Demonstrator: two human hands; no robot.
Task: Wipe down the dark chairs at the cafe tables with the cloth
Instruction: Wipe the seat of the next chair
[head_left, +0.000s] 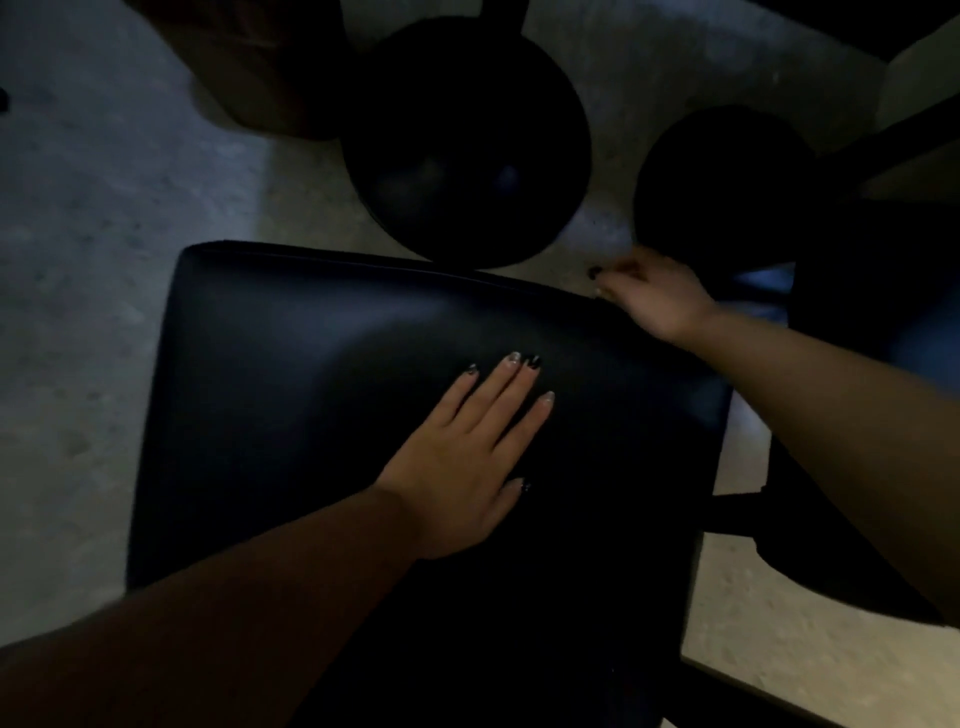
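Dim concrete floor (104, 312) surrounds a dark padded chair seat (311, 389), where the left hand (462, 467) lies flat, fingers straight, the right hand (654, 296) curled at its far right corner, grip contents indiscernible

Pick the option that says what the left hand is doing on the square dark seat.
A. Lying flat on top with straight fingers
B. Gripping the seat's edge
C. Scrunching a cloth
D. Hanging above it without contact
A: the left hand lies palm-down on the square dark seat, fingers straight, no cloth visible under it.
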